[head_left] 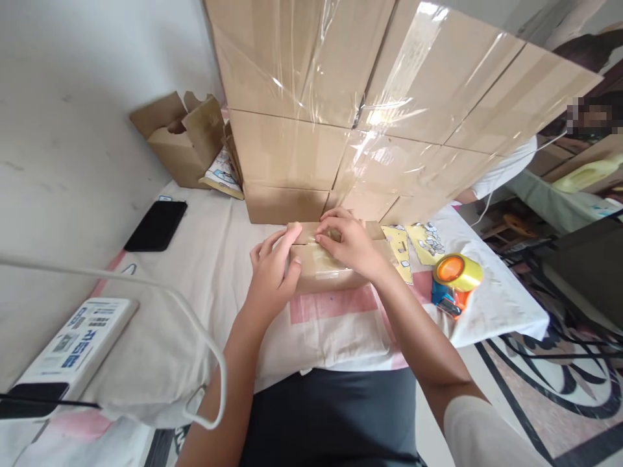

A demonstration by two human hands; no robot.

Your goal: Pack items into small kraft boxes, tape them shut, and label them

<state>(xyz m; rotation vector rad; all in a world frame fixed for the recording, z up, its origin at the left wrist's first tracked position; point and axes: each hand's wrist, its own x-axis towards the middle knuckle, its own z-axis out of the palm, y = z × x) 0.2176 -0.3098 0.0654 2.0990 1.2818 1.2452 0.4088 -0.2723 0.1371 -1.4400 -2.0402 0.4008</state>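
A small brown cardboard box [335,280] lies in front of me on the cloth, its top flaps meeting along a seam. My left hand [276,267] grips the box's left end, thumb along the near side and fingers at the far corner. Over the top seam, my right hand [353,241] is closed in a pinch, fingertips touching the box's top. Glossy clear tape shows under that hand; whether the fingers hold its end is hidden. To the right, a tape dispenser [450,299] carries a roll of yellowish tape [468,272].
A tall stack of film-wrapped cartons [292,149] stands right behind the box. An open carton [182,152], a black phone [156,226] and a white box with a cable [204,324] are at left. Printed yellow cards [423,243] lie at right. Another person's sleeve [509,170] shows behind.
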